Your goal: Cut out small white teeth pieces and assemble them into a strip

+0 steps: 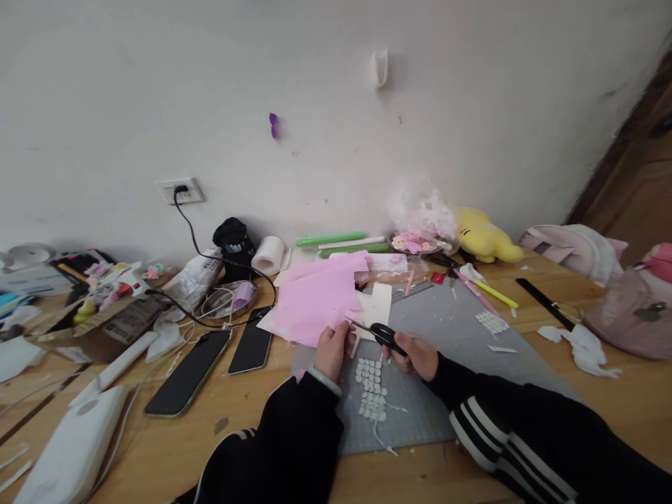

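Observation:
My right hand (pixel 417 355) is closed round the black handles of the scissors (pixel 386 334), whose blades point left toward my other hand. My left hand (pixel 333 350) is closed in a pinch beside the blade tips, at the lower edge of the pink sheet (pixel 315 301); what its fingertips hold is too small to make out. Below the hands, rows of small white pieces (pixel 372 392) lie on the grey cutting mat (pixel 420 420). A white paper piece (pixel 379 302) with cut edges lies behind the scissors.
Two phones (pixel 189 374) and a white power strip (pixel 73 448) lie at the left, near a cardboard box (pixel 105 329) and cables. Behind the mat are a paper roll (pixel 269 254), green rolls (pixel 330 239) and a yellow plush toy (pixel 486 234). A yellow pen (pixel 496 294) lies right.

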Demonstrator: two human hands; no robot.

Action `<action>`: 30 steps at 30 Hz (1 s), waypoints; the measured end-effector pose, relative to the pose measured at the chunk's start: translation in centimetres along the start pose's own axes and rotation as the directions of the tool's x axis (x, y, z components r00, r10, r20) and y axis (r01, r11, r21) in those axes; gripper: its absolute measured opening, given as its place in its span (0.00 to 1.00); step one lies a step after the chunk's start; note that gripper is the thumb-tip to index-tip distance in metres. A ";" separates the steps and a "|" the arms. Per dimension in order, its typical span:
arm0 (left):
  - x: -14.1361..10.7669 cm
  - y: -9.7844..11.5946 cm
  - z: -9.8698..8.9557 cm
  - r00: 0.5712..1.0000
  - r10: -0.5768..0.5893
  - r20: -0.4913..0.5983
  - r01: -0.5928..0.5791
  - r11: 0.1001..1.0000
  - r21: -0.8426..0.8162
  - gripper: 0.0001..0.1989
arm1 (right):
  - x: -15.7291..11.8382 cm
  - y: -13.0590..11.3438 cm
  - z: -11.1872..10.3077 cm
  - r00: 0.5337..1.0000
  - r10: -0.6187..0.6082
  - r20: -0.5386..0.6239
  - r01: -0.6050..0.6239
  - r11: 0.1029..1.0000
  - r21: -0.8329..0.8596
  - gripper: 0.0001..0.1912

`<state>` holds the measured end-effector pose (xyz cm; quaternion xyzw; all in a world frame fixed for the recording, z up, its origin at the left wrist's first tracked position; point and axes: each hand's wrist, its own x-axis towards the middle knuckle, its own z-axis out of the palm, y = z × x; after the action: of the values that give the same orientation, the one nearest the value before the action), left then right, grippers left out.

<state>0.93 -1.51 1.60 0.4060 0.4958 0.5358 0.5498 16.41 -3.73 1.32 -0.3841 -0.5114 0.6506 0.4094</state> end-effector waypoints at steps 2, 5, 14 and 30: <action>0.0 0.0 0.0 1.000 -0.002 -0.002 0.002 1.000 0.003 0.16 | 0.0 -0.1 0.0 1.000 0.001 0.006 -0.001 1.000 -0.002 0.32; 0.0 0.0 0.0 1.000 -0.001 -0.003 0.001 1.000 0.003 0.15 | 0.0 -0.2 0.0 1.000 0.004 0.015 -0.003 1.000 -0.004 0.31; -0.1 0.1 0.0 1.000 -0.012 0.004 0.012 1.000 0.004 0.15 | -0.1 -0.2 -0.1 0.999 0.008 0.031 -0.008 1.000 -0.011 0.30; 0.1 0.1 0.0 1.000 -0.019 0.018 0.019 1.000 0.001 0.17 | 0.0 0.0 -0.2 0.998 0.001 0.063 -0.002 1.000 0.006 0.30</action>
<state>0.88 -1.45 1.64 0.4063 0.4951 0.5265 0.5591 16.61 -3.67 1.27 -0.3625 -0.5219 0.6643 0.3936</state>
